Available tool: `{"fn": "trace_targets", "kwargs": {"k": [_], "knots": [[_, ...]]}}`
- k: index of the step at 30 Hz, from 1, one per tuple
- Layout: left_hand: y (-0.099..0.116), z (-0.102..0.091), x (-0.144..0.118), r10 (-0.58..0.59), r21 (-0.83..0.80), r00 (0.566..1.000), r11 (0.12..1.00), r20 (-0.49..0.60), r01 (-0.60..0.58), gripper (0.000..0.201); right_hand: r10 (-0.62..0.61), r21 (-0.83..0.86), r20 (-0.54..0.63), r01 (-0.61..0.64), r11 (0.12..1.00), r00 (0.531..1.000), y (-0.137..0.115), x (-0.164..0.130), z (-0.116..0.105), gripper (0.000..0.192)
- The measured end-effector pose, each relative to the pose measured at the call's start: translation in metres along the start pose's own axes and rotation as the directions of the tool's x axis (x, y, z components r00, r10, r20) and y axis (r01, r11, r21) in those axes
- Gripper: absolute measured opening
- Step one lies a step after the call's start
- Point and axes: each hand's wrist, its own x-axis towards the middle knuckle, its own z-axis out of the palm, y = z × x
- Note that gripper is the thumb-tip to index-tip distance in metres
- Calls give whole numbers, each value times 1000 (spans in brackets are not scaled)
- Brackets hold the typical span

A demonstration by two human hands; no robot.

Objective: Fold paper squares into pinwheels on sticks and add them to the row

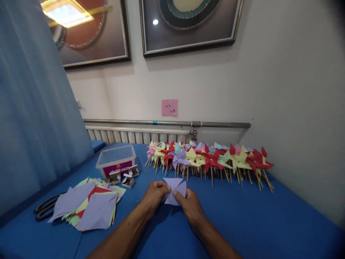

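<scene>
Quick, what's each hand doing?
Left hand: closed, pinching the purple paper.
Right hand: closed, pinching the same paper.

Both bare forearms reach forward and converge at the middle. The left hand [154, 194] and right hand [189, 204] sit close together, fingers curled, thumbs and fingertips pinched.

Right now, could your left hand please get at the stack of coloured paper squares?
Probably yes: the stack lies just left of the left hand, bare cloth between; but it grips the lilac paper.
</scene>
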Motion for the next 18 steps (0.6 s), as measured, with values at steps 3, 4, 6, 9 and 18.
{"fn": "trace_targets", "kwargs": {"k": [3, 4, 6, 9, 18], "knots": [[-1, 0, 1, 17, 26, 1000, 1000, 7, -17, 35, 5, 9, -8, -5, 1000, 1000, -1, 0, 0, 44], [-2, 0, 1, 23, 41, 1000, 999, 8, -24, 36, 7, 14, -8, -7, 1000, 1000, -1, 0, 0, 44], [-3, 0, 2, 39, 75, 999, 996, 7, -39, 38, 14, 36, -4, -13, 999, 1000, -1, 1, 0, 44], [-6, 0, 5, 57, 109, 998, 992, -1, -56, 41, 22, 115, -4, -22, 993, 1000, 0, 3, -1, 45], [-8, 4, 3, 26, -17, 1000, 1000, 15, -26, 38, 23, 135, -35, -18, 991, 999, 0, 3, 0, 46]]}}
